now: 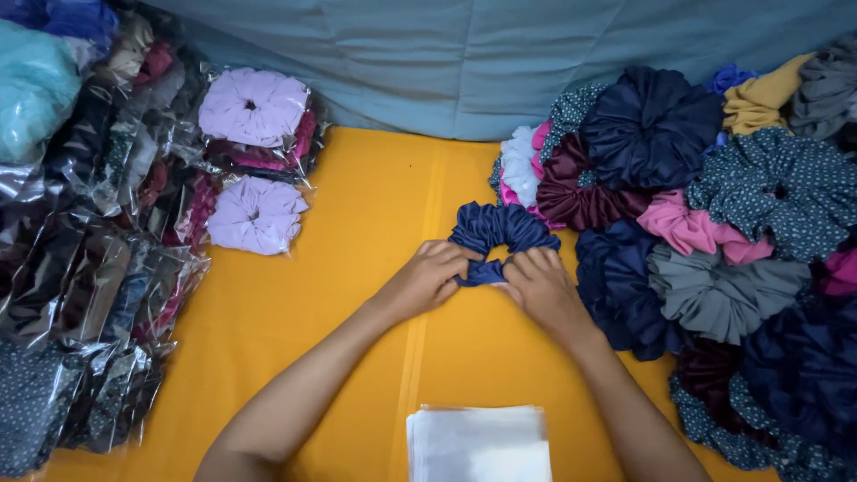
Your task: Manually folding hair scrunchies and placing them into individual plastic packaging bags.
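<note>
From my seat I see both hands meeting at the middle of the orange cloth-covered table (295, 303). My left hand (427, 278) is curled nearly closed, its fingers pinching the near edge of a ruffled navy-blue fabric scrunchie (500, 234). My right hand (538, 284) does the same from the other side, fingers bent tight on the same gathered edge, so the two sets of knuckles almost touch. The scrunchie lies flat on the orange cloth, its far half fanned out beyond the fingertips.

Just right of it sits a loose heap of fabric scrunchies (714, 241) (navy, maroon, pink, grey, dotted teal and mustard), the nearest ones beside my right wrist. Along the left edge lies a pile of scrunchies packed in clear plastic bags (116, 259), with two lilac ones on top. Near my forearms, at the bottom edge, rests a stack of flat clear plastic bags (478, 444). A pale blue-grey cloth (500, 62) hangs behind the table.
</note>
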